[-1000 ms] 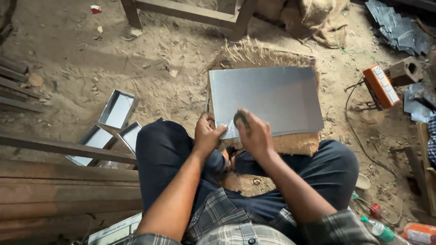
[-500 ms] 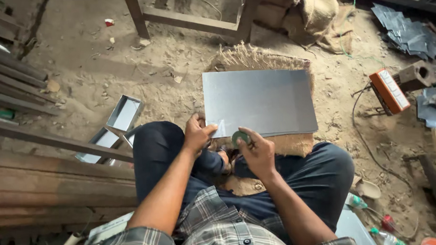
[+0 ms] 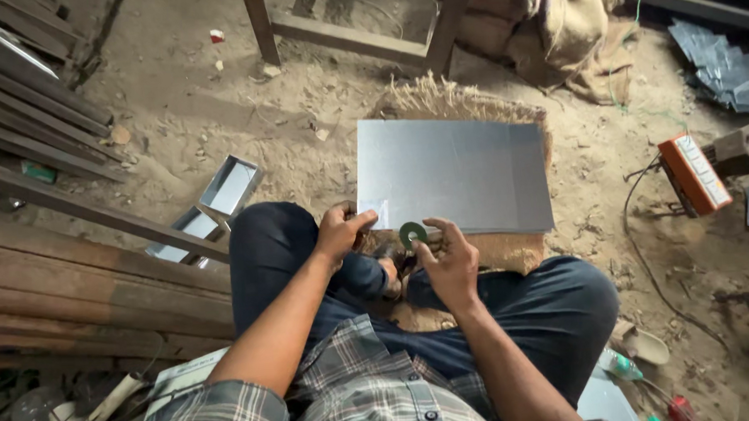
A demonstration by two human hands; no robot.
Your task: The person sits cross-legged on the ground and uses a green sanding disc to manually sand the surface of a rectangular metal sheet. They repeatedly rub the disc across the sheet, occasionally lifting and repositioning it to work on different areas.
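- Green disc (image 3: 412,233): at the near edge of the grey metal sheet (image 3: 455,175); half a second ago it sat the same way, the view has merely tilted.
- Metal sheet: flat on a straw mat (image 3: 462,108), on the sandy floor (image 3: 180,118); orange box (image 3: 693,173) to its right, open metal trays (image 3: 229,186) to its left.
- Right hand (image 3: 448,262): fingers loosely curled, pinching the disc.
- Left hand (image 3: 340,232): clenched at the sheet's near left corner.

The right hand (image 3: 449,262) hides the green disc's (image 3: 412,233) lower edge; its grip stays unclear.
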